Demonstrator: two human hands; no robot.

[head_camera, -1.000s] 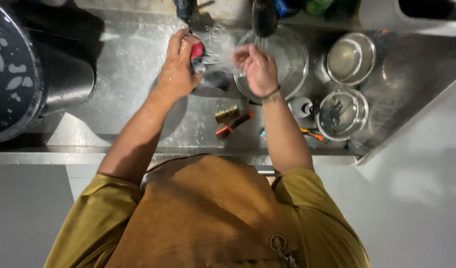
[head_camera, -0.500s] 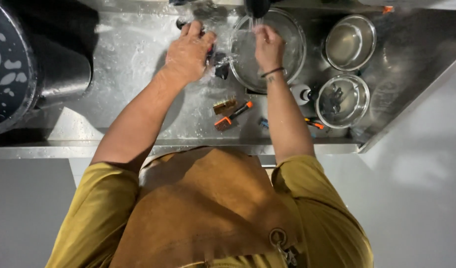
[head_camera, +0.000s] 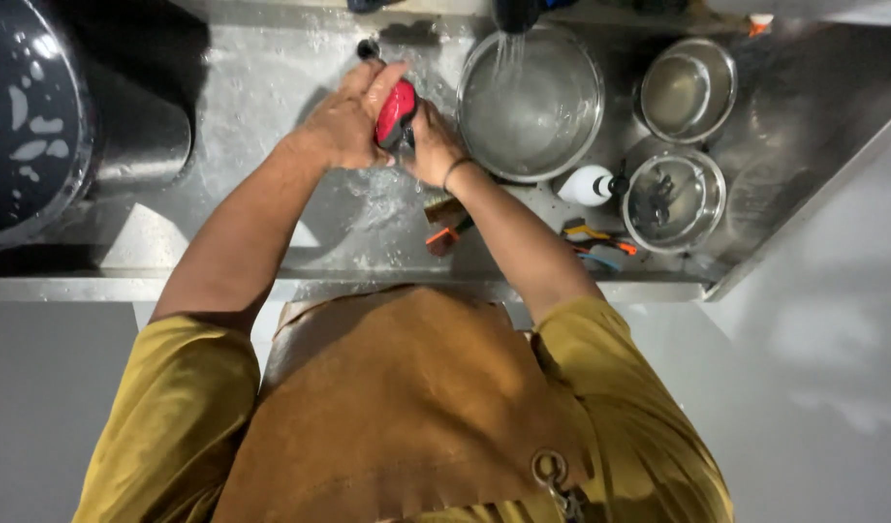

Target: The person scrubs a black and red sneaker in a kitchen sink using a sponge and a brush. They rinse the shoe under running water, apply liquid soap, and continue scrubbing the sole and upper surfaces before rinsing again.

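Note:
My left hand [head_camera: 343, 121] grips a red, rounded handle with a black part [head_camera: 396, 113] over the wet steel sink [head_camera: 271, 87]. My right hand [head_camera: 433, 147] is pressed against the same red-handled tool from the right, fingers curled around its lower end. Just right of both hands stands a large steel bowl [head_camera: 532, 102], and water runs into it from a dark tap [head_camera: 515, 14] above.
Two smaller steel bowls [head_camera: 687, 87] [head_camera: 674, 199] sit at the right, the lower one holding dark utensils. A white bottle [head_camera: 586, 185] lies beside it. Orange-handled tools [head_camera: 445, 235] [head_camera: 593, 240] lie near the front edge. A big dark pot [head_camera: 38, 126] stands left.
My hands have come together left of the large bowl; the right hand left the bowl's rim and joined the left on the red-handled tool, which shows again.

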